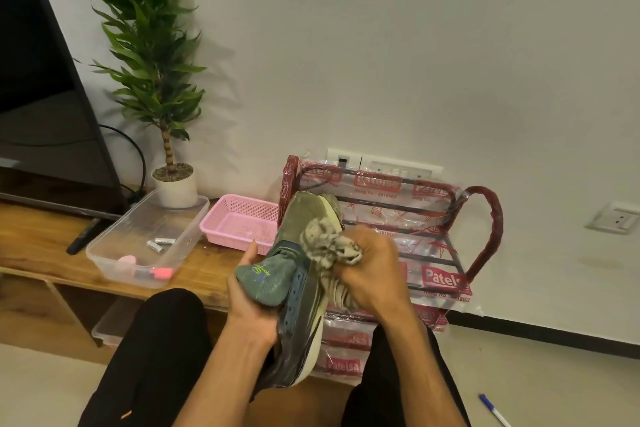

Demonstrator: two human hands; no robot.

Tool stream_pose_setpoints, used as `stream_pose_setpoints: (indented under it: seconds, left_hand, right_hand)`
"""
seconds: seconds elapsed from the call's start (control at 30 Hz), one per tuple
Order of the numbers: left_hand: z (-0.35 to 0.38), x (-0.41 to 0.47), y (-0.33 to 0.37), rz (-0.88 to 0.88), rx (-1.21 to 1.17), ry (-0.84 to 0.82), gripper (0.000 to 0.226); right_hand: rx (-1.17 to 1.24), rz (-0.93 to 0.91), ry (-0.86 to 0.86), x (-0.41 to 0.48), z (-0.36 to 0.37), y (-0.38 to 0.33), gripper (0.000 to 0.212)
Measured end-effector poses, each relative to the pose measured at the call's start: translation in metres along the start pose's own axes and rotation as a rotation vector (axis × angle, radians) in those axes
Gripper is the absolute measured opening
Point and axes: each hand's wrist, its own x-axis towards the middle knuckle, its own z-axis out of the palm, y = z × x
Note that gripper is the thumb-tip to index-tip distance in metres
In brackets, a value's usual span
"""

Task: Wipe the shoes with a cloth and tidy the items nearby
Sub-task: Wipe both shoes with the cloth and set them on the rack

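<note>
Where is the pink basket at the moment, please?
In the head view, the pink basket sits left of centre on the wooden shelf, between the clear plastic tub and the wrapped shoe rack.

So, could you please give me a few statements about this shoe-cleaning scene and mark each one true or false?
1. The left hand holds the grey-green sneaker while the right hand presses a crumpled grey cloth against it. True.
2. The pink plastic mesh basket holds two batteries. False: the batteries lie in the clear plastic tub.
3. The potted green plant stands on the wooden bench by the wall. True.
4. The blue-capped pen lies inside the clear tub. False: it lies on the floor at lower right.
5. The plastic-wrapped shoe rack is behind the sneaker. True.
</note>
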Motion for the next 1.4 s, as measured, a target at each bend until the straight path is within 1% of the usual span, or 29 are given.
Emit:
stream_pose_setpoints:
  seconds: [0.03, 0.07, 0.1, 0.13, 0.2, 0.23, 0.27, 0.3, 0.4, 0.47, 0.57, 0.63, 0.7, 0.73, 0.77, 0.83, 0.87, 0.9, 0.93, 1.0, 1.07, 1.1, 1.13, 1.17, 1.23, 1.27, 1.3, 1.33, 1.4]
  left_hand:
    - [0.000, -0.001, -0.001, 0.011, 0.010, 0.001, 0.050]
    - [0.000, -0.002, -0.002, 0.004, 0.018, -0.007, 0.050]
    - [0.001, -0.005, -0.003, -0.018, 0.026, -0.019, 0.049]
    - [0.003, -0.006, -0.004, -0.050, 0.033, -0.021, 0.049]
    - [0.005, -0.007, -0.006, -0.083, 0.055, -0.014, 0.052]
    - [0.007, -0.008, -0.006, -0.082, 0.072, -0.008, 0.052]
    - [0.009, -0.008, -0.007, -0.074, 0.082, -0.011, 0.052]
    - [0.010, -0.008, -0.006, -0.061, 0.088, -0.016, 0.051]
    - [0.011, -0.009, -0.002, -0.013, 0.090, -0.016, 0.050]
    - [0.012, -0.011, -0.001, -0.025, 0.118, -0.011, 0.052]
    - [0.016, -0.014, -0.004, -0.046, 0.189, 0.012, 0.055]
    - [0.019, -0.014, -0.006, -0.042, 0.230, 0.017, 0.056]
    - [0.023, -0.015, -0.007, -0.028, 0.264, 0.000, 0.055]
    - [0.025, -0.015, -0.007, -0.019, 0.274, -0.010, 0.055]
    - [0.027, -0.017, -0.007, -0.013, 0.283, -0.015, 0.054]
    - [0.029, -0.019, -0.007, 0.001, 0.295, -0.028, 0.051]
    - [0.029, -0.020, -0.008, 0.004, 0.297, -0.034, 0.050]
    - [0.031, -0.022, -0.009, 0.003, 0.298, -0.032, 0.050]
    - [0.031, -0.023, -0.010, 0.003, 0.299, -0.026, 0.050]
    - [0.034, -0.024, -0.010, 0.007, 0.308, -0.018, 0.050]
    - [0.038, -0.024, -0.011, 0.014, 0.329, -0.019, 0.049]
    - [0.039, -0.025, -0.012, 0.016, 0.337, -0.019, 0.048]
    - [0.040, -0.025, -0.012, 0.017, 0.339, -0.014, 0.047]
    - [0.039, -0.025, -0.011, 0.020, 0.338, -0.008, 0.048]
    - [0.039, -0.026, -0.009, 0.019, 0.328, -0.008, 0.049]
    - [0.038, -0.026, -0.008, 0.019, 0.327, -0.005, 0.049]
    - [0.038, -0.026, -0.007, 0.018, 0.331, 0.000, 0.049]
    - [0.038, -0.026, -0.007, 0.014, 0.336, 0.007, 0.050]
    - [0.037, -0.026, -0.008, 0.008, 0.342, 0.016, 0.052]
  right_hand:
    - [-0.034, 0.006, -0.122, -0.002, -0.001, -0.001, 0.010]
    - [-0.050, 0.011, -0.166, -0.001, -0.002, -0.001, 0.010]
    - [-0.045, 0.017, -0.127, 0.002, -0.003, 0.000, 0.009]
    - [-0.027, 0.025, -0.033, 0.007, -0.002, 0.001, 0.008]
    - [-0.050, 0.005, 0.210, 0.018, 0.000, 0.002, 0.011]
    - [-0.082, -0.013, 0.289, 0.021, 0.002, 0.002, 0.014]
    - [-0.107, -0.032, 0.314, 0.021, 0.004, 0.002, 0.018]
    - [-0.116, -0.048, 0.284, 0.021, 0.005, 0.003, 0.021]
    - [-0.107, -0.103, 0.075, 0.008, 0.009, 0.012, 0.032]
    - [-0.083, -0.114, 0.039, 0.004, 0.008, 0.019, 0.033]
    - [-0.033, -0.050, 0.162, 0.006, 0.007, 0.023, 0.024]
    - [-0.035, -0.014, 0.286, 0.009, 0.009, 0.023, 0.023]
    - [-0.056, 0.020, 0.358, 0.007, 0.011, 0.022, 0.023]
    - [-0.052, 0.022, 0.349, 0.006, 0.012, 0.021, 0.022]
    - [-0.031, 0.003, 0.296, 0.004, 0.011, 0.020, 0.018]
    - [-0.005, -0.058, 0.116, 0.002, 0.010, 0.018, 0.014]
    - [-0.011, -0.085, 0.058, 0.003, 0.008, 0.018, 0.014]
    - [-0.017, -0.087, 0.052, 0.006, 0.007, 0.019, 0.015]
    - [-0.015, -0.059, 0.092, 0.009, 0.005, 0.020, 0.018]
    - [-0.047, -0.001, 0.238, 0.015, 0.004, 0.021, 0.024]
    - [-0.092, -0.004, 0.382, 0.015, 0.007, 0.020, 0.030]
    - [-0.080, -0.011, 0.415, 0.014, 0.008, 0.019, 0.029]
    - [-0.056, -0.015, 0.400, 0.012, 0.007, 0.018, 0.025]
    - [-0.031, -0.022, 0.334, 0.010, 0.005, 0.018, 0.019]
    - [-0.006, -0.012, 0.139, 0.009, -0.001, 0.019, 0.012]
    - [-0.001, -0.006, 0.081, 0.010, -0.003, 0.019, 0.012]
    - [0.008, 0.005, 0.080, 0.012, -0.005, 0.019, 0.012]
    - [0.017, 0.026, 0.130, 0.015, -0.006, 0.020, 0.013]
    - [0.016, 0.074, 0.300, 0.019, -0.005, 0.018, 0.020]
